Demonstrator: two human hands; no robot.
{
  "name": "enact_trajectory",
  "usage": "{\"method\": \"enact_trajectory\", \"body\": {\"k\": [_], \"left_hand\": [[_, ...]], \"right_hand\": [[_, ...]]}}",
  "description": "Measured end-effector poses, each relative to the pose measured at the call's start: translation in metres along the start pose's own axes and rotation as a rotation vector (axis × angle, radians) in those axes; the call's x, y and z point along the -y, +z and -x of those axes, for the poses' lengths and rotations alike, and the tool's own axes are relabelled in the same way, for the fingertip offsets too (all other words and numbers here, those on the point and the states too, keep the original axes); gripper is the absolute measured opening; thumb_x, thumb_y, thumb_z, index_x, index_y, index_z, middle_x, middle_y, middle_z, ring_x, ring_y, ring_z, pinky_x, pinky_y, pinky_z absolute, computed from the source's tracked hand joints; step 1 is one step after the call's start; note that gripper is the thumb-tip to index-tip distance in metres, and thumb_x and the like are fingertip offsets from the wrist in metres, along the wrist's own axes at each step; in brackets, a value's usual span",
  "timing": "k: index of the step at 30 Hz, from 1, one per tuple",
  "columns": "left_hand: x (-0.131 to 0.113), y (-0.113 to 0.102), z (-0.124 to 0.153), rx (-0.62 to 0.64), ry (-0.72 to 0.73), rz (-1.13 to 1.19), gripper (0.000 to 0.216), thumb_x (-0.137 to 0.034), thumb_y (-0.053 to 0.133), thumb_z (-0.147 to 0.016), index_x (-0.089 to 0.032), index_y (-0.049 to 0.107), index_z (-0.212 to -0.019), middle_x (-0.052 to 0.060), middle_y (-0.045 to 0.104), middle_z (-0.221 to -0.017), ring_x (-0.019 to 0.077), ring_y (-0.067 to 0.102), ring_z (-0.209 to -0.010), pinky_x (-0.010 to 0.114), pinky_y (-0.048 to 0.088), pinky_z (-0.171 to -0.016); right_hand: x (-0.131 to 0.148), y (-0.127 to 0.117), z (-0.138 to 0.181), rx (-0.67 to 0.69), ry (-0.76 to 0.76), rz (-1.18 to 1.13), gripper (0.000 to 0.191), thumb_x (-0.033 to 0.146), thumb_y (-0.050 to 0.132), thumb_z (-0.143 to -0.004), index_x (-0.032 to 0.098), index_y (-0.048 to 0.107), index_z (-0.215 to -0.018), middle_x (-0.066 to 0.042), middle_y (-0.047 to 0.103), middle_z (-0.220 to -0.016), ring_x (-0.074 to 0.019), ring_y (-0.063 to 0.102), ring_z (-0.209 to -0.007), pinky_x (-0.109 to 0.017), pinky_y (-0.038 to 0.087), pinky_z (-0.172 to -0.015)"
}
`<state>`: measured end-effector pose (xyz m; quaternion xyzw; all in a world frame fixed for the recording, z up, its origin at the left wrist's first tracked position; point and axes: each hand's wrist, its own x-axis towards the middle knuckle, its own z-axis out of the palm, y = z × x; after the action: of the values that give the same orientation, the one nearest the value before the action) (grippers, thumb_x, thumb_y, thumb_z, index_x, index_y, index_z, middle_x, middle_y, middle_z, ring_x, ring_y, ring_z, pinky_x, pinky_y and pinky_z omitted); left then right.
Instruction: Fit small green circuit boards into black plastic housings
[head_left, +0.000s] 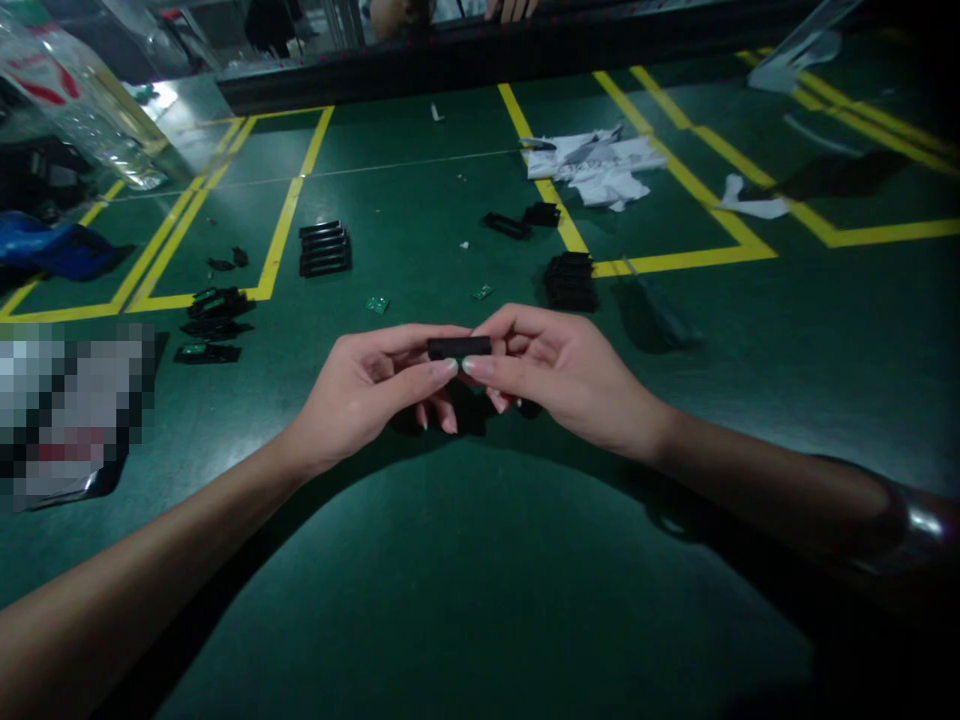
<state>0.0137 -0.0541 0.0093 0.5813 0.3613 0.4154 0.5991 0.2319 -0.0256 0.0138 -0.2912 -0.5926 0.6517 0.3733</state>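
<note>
You look over a dim desk (405, 200) with glare toward its far left corner, broad shadow along its near edge, and slight blur.

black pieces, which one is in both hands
The black bar held between the left hand and right hand; the other black pieces lie on the green table.

Nothing can be read: the red-and-white label (46, 82) on the clear bottle (124, 138) is too blurred, and the crumpled white sheet (600, 170) (faint grey marks show on it) yields no legible letters.
</note>
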Motion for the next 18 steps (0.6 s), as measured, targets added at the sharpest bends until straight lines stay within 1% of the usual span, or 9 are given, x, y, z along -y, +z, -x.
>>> {"method": "enact_trajectory", "body": {"k": [6,9,12,15,18], "left_hand": [[-0.0018,0.0015,-0.0009,-0.008,-0.013,-0.016,0.037,-0.026,0.075,-0.095,-0.025,0.073,-0.131,0.0,0.077,-0.077,0.0145,0.075,-0.06,0.02,0.054,-0.051],[-0.0017,0.0018,-0.0009,-0.011,-0.008,-0.013,0.039,-0.026,0.075,-0.095,-0.027,0.072,-0.134,0.0,0.077,-0.078,0.0147,0.075,-0.061,0.021,0.054,-0.051],[-0.001,0.0005,-0.0007,-0.005,0.001,-0.023,0.038,-0.026,0.073,-0.096,-0.028,0.072,-0.134,0.0,0.077,-0.08,0.0156,0.075,-0.062,0.023,0.056,-0.052],[-0.0006,-0.0008,-0.0007,0.015,0.023,-0.042,0.039,-0.026,0.074,-0.095,-0.029,0.072,-0.134,0.001,0.077,-0.083,0.0156,0.074,-0.062,0.024,0.056,-0.051],[-0.0002,0.0004,0.0001,0.022,0.045,-0.087,0.041,-0.025,0.074,-0.095,-0.029,0.071,-0.136,0.002,0.077,-0.083,0.0152,0.073,-0.062,0.024,0.056,-0.05]], "right_hand": [[0.0003,0.0011,-0.0007,-0.01,0.013,0.024,0.029,0.039,0.084,-0.087,0.017,0.066,-0.092,0.002,0.063,-0.07,-0.0096,0.059,-0.058,-0.022,0.045,-0.051],[0.0007,0.0018,-0.0011,-0.012,0.017,0.025,0.03,0.041,0.084,-0.087,0.017,0.066,-0.092,0.002,0.065,-0.071,-0.0094,0.058,-0.057,-0.022,0.046,-0.051],[0.0008,0.002,-0.0007,-0.01,0.017,0.02,0.03,0.04,0.084,-0.087,0.017,0.064,-0.088,0.001,0.066,-0.073,-0.0092,0.058,-0.058,-0.022,0.046,-0.052],[0.0001,0.0017,0.0002,-0.007,0.012,0.025,0.029,0.039,0.082,-0.089,0.017,0.064,-0.086,0.002,0.065,-0.071,-0.0091,0.057,-0.058,-0.021,0.045,-0.053],[-0.0004,0.0018,0.0008,-0.017,0.006,0.027,0.029,0.042,0.08,-0.091,0.018,0.064,-0.086,0.003,0.064,-0.068,-0.0092,0.056,-0.057,-0.021,0.043,-0.051]]}}
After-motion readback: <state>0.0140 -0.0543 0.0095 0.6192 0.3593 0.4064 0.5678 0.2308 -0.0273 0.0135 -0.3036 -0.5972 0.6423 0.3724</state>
